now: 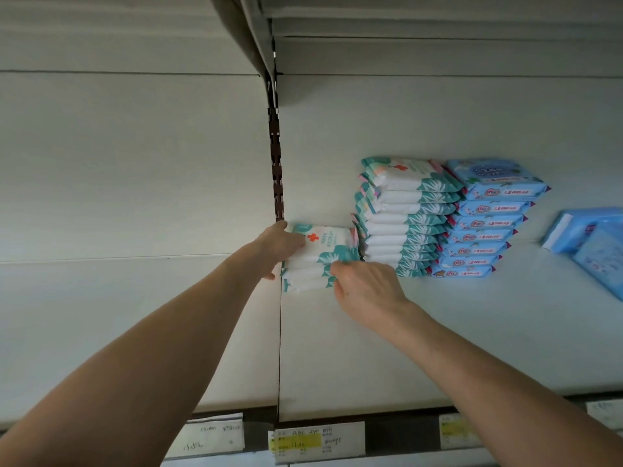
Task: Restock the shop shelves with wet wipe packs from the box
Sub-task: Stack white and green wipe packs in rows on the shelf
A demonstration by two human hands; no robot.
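Observation:
A short stack of white-and-teal wet wipe packs [318, 256] with a red cross print sits on the white shelf [438, 332], close to the back wall. My left hand [279, 247] grips the stack's left end. My right hand [364, 288] holds its front right corner, fingers curled against the packs. Right beside it stands a taller stack of the same teal packs [404, 217]. The box is out of view.
A stack of blue wipe packs [485, 220] stands right of the teal ones, with more blue packs [593, 244] at the far right. A brown slotted upright [276, 163] divides the shelf bays. Price labels [317, 441] line the shelf's front edge.

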